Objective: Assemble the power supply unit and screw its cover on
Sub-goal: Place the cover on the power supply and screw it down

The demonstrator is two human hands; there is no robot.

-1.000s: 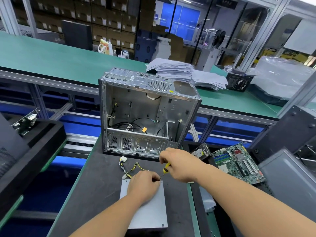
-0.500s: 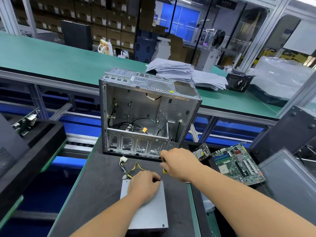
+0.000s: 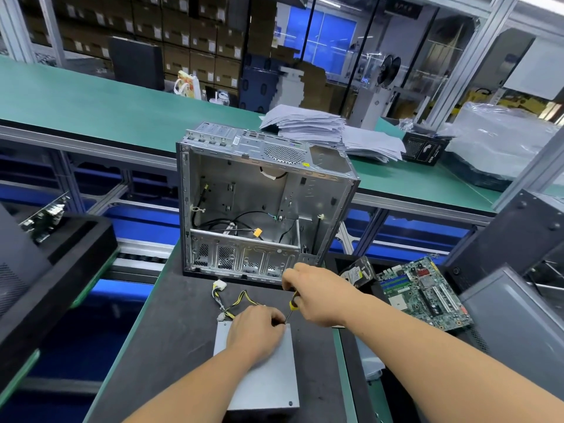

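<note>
The grey power supply unit (image 3: 268,383) lies flat on the dark mat, its cover up. A screw head shows at its near right corner. Yellow and black cables (image 3: 235,302) with white plugs run from its far end. My left hand (image 3: 256,332) rests on the unit's far end, fingers curled beside the screwdriver tip at the far right corner. My right hand (image 3: 317,293) grips the yellow-and-black screwdriver (image 3: 292,305), which stands tilted with its tip down on that corner. The screw under the tip is hidden.
An open metal computer case (image 3: 259,206) stands just behind the unit. A hard drive (image 3: 358,271) and a green motherboard (image 3: 421,293) lie to the right, beside dark case panels (image 3: 515,325). A black foam tray (image 3: 52,264) sits left. Stacked papers (image 3: 320,129) lie on the green bench behind.
My right hand has shifted slightly on the screwdriver handle, more of the yellow handle shows. My left hand and the unit have stayed in place.
</note>
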